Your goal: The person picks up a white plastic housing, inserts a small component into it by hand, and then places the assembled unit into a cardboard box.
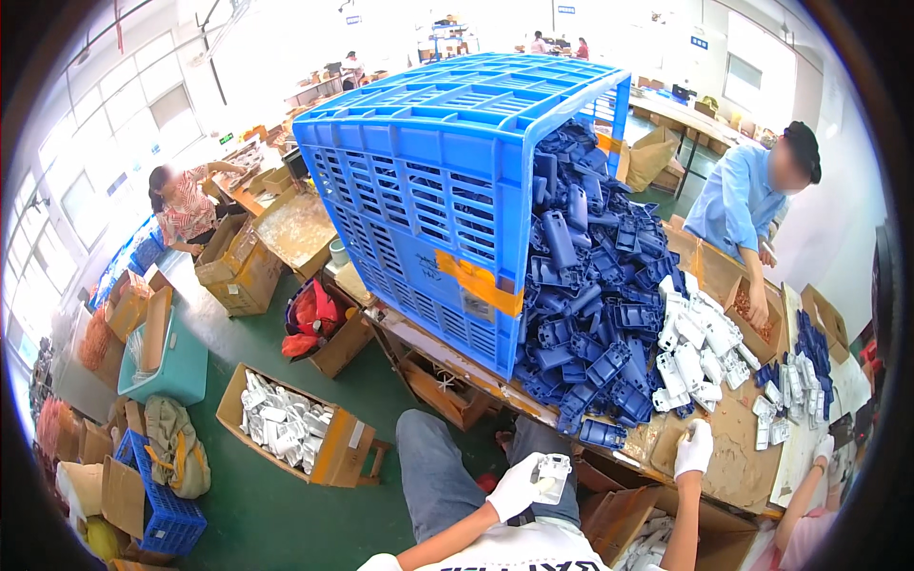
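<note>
My left hand (515, 490), in a white glove, is closed round a white plastic housing (553, 475) above my lap. The housing has openings and a hollow face turned up. My right hand (694, 450), gloved too, is at the near edge of the worktable (728, 466). Its fingers are curled together, and whatever they hold is too small to make out. Just beyond it lie white plastic housings (690, 347) in a loose pile. Beside these spreads a large heap of dark blue housings (595, 314), spilling from a blue plastic crate (419, 219) tipped on its side.
A carton of white parts (286, 419) stands on the left; another open carton (628, 523) is below my right arm. Across the table a person in blue (738, 205) reaches into a box of small copper-coloured parts (752, 309). Another person's gloved hand (824, 447) is at far right.
</note>
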The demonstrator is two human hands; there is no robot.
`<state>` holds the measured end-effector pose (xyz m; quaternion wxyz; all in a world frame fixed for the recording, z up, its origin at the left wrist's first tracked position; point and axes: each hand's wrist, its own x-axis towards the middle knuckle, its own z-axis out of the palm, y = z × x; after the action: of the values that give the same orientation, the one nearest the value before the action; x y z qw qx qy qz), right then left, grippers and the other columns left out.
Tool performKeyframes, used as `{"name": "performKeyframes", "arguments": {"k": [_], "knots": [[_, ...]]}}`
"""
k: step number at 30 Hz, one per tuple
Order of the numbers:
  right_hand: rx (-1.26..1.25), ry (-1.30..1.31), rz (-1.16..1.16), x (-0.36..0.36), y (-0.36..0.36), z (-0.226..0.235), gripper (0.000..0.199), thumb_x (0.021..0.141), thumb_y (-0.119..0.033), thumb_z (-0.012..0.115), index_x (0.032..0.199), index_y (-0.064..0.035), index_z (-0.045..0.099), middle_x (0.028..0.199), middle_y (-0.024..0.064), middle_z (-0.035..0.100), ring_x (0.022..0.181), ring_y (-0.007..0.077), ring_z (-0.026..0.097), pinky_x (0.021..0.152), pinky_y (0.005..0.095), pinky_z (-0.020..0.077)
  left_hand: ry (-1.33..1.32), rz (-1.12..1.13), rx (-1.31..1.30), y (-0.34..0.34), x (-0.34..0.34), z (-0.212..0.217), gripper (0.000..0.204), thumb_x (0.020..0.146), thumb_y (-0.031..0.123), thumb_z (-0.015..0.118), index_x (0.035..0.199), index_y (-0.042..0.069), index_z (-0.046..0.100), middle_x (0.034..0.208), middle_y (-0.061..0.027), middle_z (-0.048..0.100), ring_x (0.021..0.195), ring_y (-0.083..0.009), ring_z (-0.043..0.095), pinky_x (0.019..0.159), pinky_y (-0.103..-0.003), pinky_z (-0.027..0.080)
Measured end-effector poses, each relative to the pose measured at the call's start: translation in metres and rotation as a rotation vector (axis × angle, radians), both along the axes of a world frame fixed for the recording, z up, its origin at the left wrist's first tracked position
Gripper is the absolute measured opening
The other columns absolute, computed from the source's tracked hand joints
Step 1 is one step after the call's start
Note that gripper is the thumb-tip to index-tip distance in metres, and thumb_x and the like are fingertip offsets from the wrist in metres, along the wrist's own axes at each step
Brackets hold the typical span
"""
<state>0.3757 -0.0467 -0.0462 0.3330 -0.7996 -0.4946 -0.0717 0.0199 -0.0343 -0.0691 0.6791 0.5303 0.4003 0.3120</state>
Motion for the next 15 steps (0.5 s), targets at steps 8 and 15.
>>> {"name": "performKeyframes", "arguments": {"k": [8, 15], "knots": [[0.082, 0.031, -0.005, -0.003, 0.004, 0.011, 0.017, 0.077, 0.009, 0.058, 0.089, -0.0021, 0.052, 0.083, 0.0139, 0.051, 0.076, 0.0295, 0.053, 0.075, 0.0352, 0.0445, -0.052, 0.000, -0.037, -0.001, 0.000, 0.009, 0.028, 0.089, 0.003, 0.059, 0.116, 0.003, 0.052, 0.103, -0.0054, 0.062, 0.093, -0.0115, 0.060, 0.081, -0.027, 0.050], [0.148, 0.015, 0.074, 0.002, 0.010, 0.010, 0.019, 0.078, 0.010, 0.058, 0.091, -0.0021, 0.053, 0.084, 0.0140, 0.053, 0.079, 0.0295, 0.054, 0.077, 0.0349, 0.0452, -0.078, -0.006, -0.044, 0.000, 0.002, 0.005, 0.028, 0.090, 0.002, 0.058, 0.117, 0.003, 0.052, 0.104, -0.0046, 0.062, 0.095, -0.0112, 0.060, 0.083, -0.026, 0.049]]}}
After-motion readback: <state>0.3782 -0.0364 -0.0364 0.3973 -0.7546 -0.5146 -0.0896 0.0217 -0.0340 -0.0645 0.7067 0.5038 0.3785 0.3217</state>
